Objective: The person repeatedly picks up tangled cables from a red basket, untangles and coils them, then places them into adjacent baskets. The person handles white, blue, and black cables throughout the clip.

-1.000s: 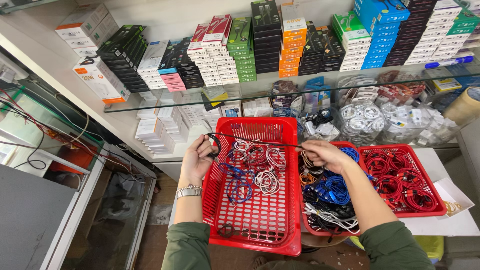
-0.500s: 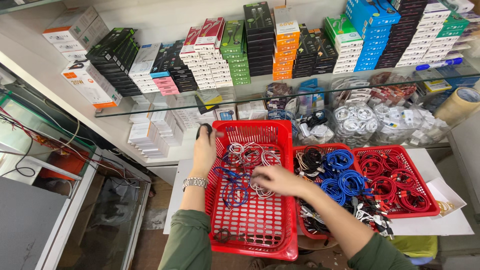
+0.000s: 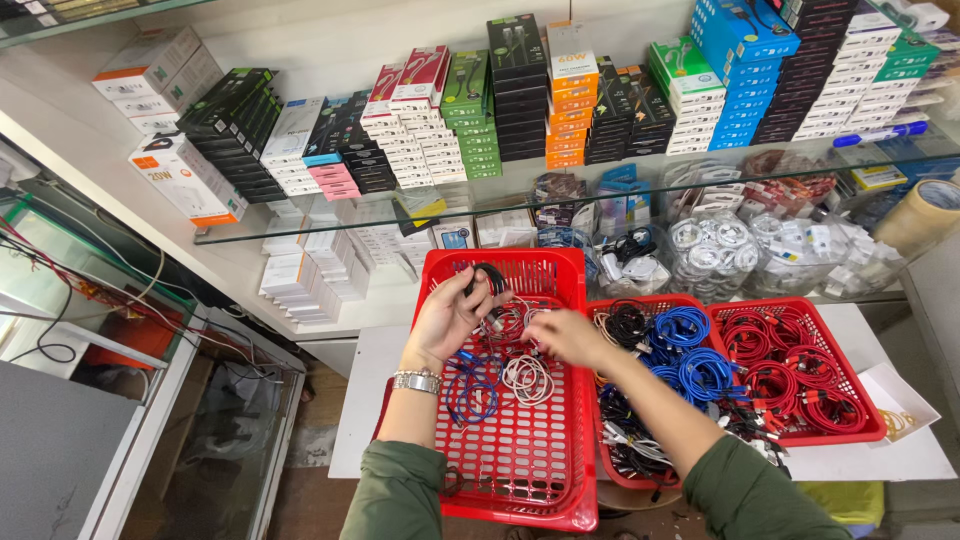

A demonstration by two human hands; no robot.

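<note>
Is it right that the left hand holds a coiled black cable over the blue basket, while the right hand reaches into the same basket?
Not quite. The basket is red, not blue, as the head view shows. The left hand holds the coiled black cable over it, and the right hand reaches into it.

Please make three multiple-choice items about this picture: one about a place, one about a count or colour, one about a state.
1. Where is the right hand?
A. over the large red basket
B. on the glass shelf
C. under the table

2. How many red baskets are there?
A. one
B. three
C. five

3. What is the left hand doing?
A. lying flat and empty
B. gripping a black coiled cable
C. holding a box

Answers: 1 A, the hand hangs above its cables. 2 B, three stand side by side. 3 B, the fingers close on the black coil.
</note>
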